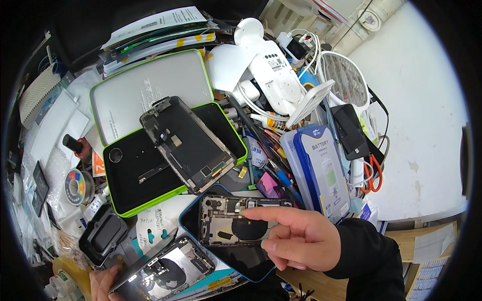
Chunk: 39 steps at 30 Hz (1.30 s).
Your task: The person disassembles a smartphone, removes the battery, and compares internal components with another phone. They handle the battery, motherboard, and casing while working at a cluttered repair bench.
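My right hand (296, 240) comes in from the lower right in a black sleeve, its forefinger stretched out and touching the upper edge of an opened blue phone body (228, 236) with its inner parts bare. My left hand (103, 284) at the bottom left grips the corner of a second opened phone body (165, 271), silver inside. A detached phone screen (186, 143) lies face down, tilted, across the black tray of an open green-rimmed case (133, 190).
The case's grey lid (145, 90) lies behind. A blue and white box (321, 170) stands right of the tray, with pens and tools (271, 150) between. A solder reel (76, 186), white devices (271, 75), cables, orange-handled scissors (374, 175) and papers crowd the bench.
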### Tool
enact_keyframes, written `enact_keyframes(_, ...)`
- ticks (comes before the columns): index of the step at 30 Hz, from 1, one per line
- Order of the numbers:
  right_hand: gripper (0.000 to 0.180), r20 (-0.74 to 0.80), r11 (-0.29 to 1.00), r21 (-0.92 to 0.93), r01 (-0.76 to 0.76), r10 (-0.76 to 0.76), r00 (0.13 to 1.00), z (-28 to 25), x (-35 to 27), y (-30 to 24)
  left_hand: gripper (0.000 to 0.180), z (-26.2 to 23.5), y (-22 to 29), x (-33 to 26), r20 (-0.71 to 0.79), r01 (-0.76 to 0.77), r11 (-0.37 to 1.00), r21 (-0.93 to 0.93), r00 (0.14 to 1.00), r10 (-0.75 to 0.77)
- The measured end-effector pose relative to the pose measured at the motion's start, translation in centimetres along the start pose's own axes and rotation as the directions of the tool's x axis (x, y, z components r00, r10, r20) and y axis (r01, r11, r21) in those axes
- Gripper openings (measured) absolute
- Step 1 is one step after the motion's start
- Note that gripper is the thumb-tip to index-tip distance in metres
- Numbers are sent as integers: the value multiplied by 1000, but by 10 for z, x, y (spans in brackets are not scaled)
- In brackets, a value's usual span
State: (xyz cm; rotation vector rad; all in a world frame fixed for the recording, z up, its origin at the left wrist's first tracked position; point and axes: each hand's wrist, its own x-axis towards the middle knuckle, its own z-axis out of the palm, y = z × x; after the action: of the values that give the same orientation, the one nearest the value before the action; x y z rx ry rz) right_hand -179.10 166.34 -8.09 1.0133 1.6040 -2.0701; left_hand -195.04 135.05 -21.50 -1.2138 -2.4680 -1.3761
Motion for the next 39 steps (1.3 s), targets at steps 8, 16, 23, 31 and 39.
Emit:
enact_keyframes(8, 45, -73, 986, -158, -47, 35, 997, 0, 6, -6, 45, 0, 0, 1, 0, -11, 1000, 3, 1000, 11)
enact_keyframes(16, 22, -92, 629, -687, 363, -571, 816, 9, 25, 21, 44, 0, -1, -2, -6, -9, 1000, -24, 1000, 9)
enact_keyframes(23, 19, -84, 365, -872, 325, -767, 635, 27, 31, 34, 45, -1, 1, 1, 0, -47, 998, -52, 999, 47)
enact_keyframes(31, 10, -121, 390, -877, 280, -744, 657, 31, 33, 33, 43, -1, -3, -1, -5, -70, 996, -47, 998, 70)
enact_keyframes(39, 11, -110, 417, -865, 278, -699, 707, 28, 34, 30, 42, -1, -5, -3, 1, -60, 997, -51, 998, 60)
